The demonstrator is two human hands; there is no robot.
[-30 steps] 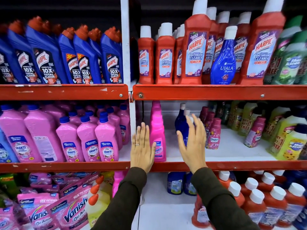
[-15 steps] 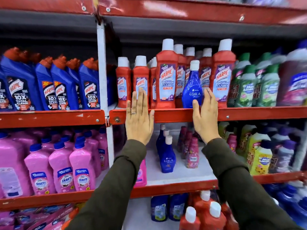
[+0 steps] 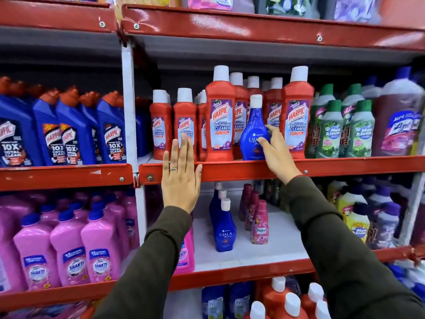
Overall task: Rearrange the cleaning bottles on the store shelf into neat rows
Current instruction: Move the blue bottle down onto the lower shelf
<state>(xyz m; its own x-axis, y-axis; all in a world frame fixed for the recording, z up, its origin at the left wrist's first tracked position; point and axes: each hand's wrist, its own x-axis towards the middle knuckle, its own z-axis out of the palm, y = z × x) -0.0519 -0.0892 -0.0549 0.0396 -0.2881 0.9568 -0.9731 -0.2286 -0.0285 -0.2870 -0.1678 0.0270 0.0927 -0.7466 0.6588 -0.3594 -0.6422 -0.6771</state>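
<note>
A blue Ujala bottle (image 3: 252,132) with a white cap stands at the front of the upper shelf, among red Harpic bathroom cleaner bottles (image 3: 220,125). My right hand (image 3: 277,155) wraps its fingers around the blue bottle's right side, and the bottle still stands on the shelf. My left hand (image 3: 180,178) is flat and open, fingers together, in front of the red shelf edge (image 3: 230,171) and the small red Harpic bottles (image 3: 185,125). A row of matching blue Ujala bottles (image 3: 222,229) stands on the white shelf below.
Blue Harpic toilet cleaner bottles (image 3: 69,134) fill the left bay, with pink Shakti bottles (image 3: 66,254) below them. Green Max Kleen bottles (image 3: 345,132) stand to the right. Small Comfort bottles (image 3: 258,222) stand beside the lower Ujala row. A white upright post (image 3: 128,107) divides the bays.
Both hands rose from the lower shelf to the upper one as the view tilted up. My right hand has closed on the blue Ujala bottle; the left stays flat.
</note>
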